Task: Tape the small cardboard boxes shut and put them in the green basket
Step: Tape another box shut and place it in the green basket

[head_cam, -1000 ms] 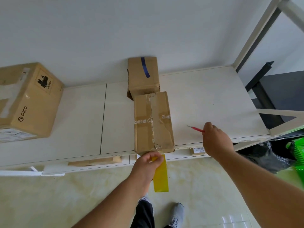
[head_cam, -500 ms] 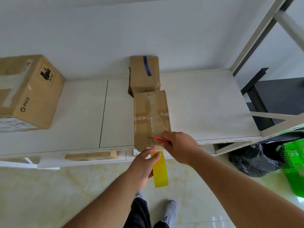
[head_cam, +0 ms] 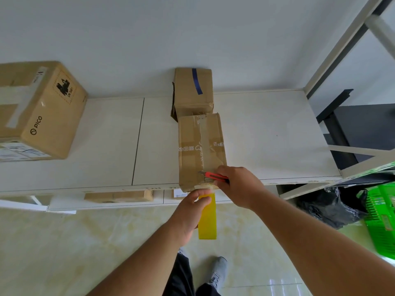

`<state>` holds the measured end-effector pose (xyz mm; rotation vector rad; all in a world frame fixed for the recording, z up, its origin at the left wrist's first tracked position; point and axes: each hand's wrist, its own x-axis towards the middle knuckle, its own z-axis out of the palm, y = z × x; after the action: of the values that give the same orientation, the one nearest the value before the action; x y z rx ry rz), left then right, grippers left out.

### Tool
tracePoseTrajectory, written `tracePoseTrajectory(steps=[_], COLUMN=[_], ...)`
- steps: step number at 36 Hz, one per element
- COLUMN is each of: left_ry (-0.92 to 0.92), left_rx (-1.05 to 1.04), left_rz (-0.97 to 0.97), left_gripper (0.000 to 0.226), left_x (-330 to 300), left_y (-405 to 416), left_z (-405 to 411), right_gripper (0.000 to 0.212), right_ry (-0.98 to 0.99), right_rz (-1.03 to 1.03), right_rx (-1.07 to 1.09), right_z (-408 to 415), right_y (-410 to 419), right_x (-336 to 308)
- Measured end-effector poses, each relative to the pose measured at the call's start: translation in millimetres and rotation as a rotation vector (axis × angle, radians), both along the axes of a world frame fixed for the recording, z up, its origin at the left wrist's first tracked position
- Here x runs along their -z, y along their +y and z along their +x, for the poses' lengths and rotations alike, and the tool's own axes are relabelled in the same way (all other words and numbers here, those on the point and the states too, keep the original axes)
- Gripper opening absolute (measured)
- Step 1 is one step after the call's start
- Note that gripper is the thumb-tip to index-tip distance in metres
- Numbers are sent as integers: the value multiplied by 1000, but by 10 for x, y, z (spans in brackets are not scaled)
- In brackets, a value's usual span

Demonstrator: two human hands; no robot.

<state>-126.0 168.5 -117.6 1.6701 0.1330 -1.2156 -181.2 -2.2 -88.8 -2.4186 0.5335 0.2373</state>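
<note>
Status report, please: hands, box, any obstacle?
Left hand holds yellow tape roll. Right hand holds red cutter on small box. No obstacle seen.

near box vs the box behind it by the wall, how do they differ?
The near box has a clear tape strip down its top; the far box carries a short blue strip. The near box sits at the table's front edge under both hands; the far box stands untouched against the wall, its left side gaping. Both are small brown cardboard.

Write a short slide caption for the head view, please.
Left hand holds yellow tape roll while right hand brings red cutter to small box.
</note>
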Motion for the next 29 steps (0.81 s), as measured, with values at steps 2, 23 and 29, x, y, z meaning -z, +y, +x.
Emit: tracePoseTrajectory(steps=[2, 23, 29], left_ry=[19, 69, 127], left_rx=[-13, -82, -147], left_rz=[-14, -118, -93], left_gripper=[16, 18, 23], left_x=[-7, -116, -129], left_y=[13, 56, 27], left_z=[-24, -88, -105], right_gripper=[16, 17, 15], right_ry=[-3, 42, 44], right_rz=[-2, -46, -45], right_rx=[3, 34, 34], right_z=[-9, 6, 29], right_y=[4, 23, 29], right_x=[-1, -37, -41])
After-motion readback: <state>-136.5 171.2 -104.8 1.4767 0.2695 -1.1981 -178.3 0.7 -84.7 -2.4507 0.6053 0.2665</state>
